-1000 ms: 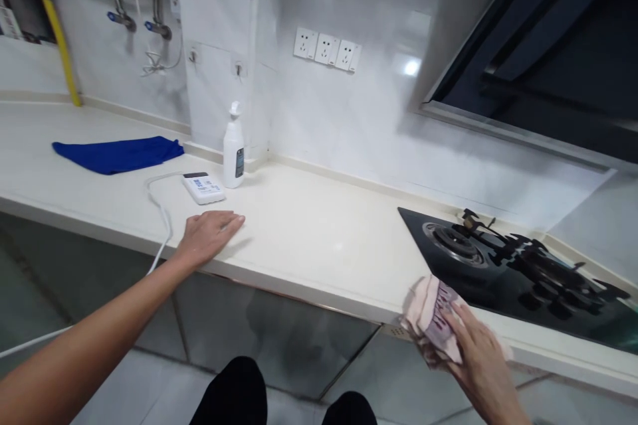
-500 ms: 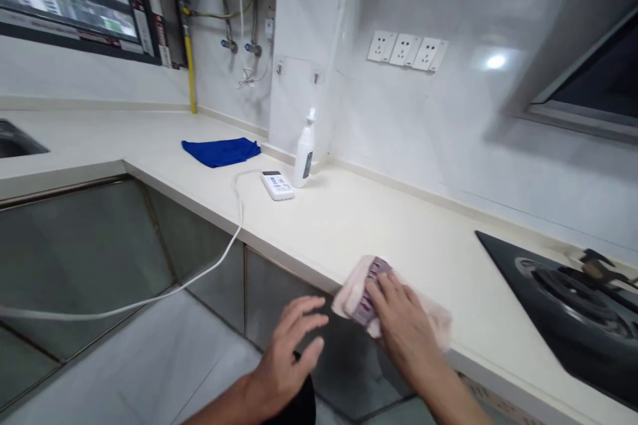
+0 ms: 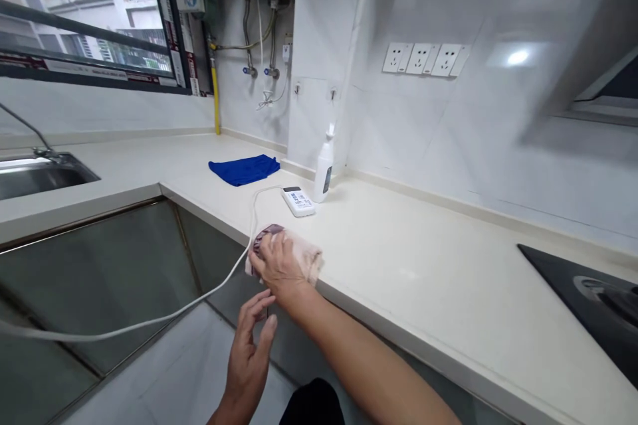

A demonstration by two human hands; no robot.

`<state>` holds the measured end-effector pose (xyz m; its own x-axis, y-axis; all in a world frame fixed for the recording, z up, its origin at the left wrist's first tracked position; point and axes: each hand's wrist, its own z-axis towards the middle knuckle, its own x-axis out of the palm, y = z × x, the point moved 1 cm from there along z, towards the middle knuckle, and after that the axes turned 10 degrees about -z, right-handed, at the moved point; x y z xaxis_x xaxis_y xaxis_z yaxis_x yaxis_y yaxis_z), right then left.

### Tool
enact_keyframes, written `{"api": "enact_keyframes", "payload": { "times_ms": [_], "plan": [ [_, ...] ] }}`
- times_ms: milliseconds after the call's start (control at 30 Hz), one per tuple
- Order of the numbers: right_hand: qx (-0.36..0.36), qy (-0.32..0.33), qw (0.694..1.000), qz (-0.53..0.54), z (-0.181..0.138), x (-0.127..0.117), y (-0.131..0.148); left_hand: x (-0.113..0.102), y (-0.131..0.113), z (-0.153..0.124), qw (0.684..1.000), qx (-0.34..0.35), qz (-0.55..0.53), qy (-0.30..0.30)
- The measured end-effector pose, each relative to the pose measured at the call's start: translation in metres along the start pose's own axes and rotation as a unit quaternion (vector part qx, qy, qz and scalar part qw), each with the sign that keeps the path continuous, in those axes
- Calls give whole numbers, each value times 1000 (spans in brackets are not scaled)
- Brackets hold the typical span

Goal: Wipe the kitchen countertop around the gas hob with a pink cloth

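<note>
A pale pink cloth (image 3: 310, 255) with a purple patterned band lies folded over the front edge of the white countertop (image 3: 399, 252). My right hand (image 3: 280, 264) grips it from above, fingers bent over the banded end. Just below and in front of the edge, my left hand (image 3: 249, 339) hangs in the air with its fingers apart and nothing in it. A white cable (image 3: 219, 285) passes right by the cloth's left end. Behind the cloth sits a white box-shaped device (image 3: 299, 202) with printed text, joined to the cable.
A white spray bottle (image 3: 323, 169) stands beside the device. Farther left lies a blue cloth (image 3: 244, 169), and beyond it a sink (image 3: 44, 176). A black gas hob (image 3: 588, 305) is at the right. The cable droops in front of the cabinets.
My right hand has slid the pink cloth leftward along the counter's front edge, up to the cable. My left hand has shifted left and down. The view has turned somewhat left.
</note>
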<state>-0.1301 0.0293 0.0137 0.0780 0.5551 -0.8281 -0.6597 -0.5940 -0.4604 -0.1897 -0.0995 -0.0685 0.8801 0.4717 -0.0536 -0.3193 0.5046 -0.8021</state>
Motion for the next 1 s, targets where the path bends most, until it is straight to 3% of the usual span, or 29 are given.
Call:
{"api": "enact_keyframes", "payload": {
  "times_ms": [167,333,533,733,867,1000],
  "plan": [
    [-20,5,1000,-8,-9,-10,-5,5,-5,-13,1000,-6,11,2],
    [5,-48,999,-22,-82,-2,-26,20,-20,-29,999,16,0,47],
    [82,-72,994,-24,-241,1,-76,64,-57,-32,987,72,-28,142],
    [150,-83,975,-140,-418,-15,-133,121,-97,-29,944,209,-56,247],
    [193,-94,958,-192,-531,-33,-173,154,-109,-10,915,268,-61,295],
    [277,-72,925,-249,-633,-51,-206,186,-115,17,900,268,-43,342]
  ]
}}
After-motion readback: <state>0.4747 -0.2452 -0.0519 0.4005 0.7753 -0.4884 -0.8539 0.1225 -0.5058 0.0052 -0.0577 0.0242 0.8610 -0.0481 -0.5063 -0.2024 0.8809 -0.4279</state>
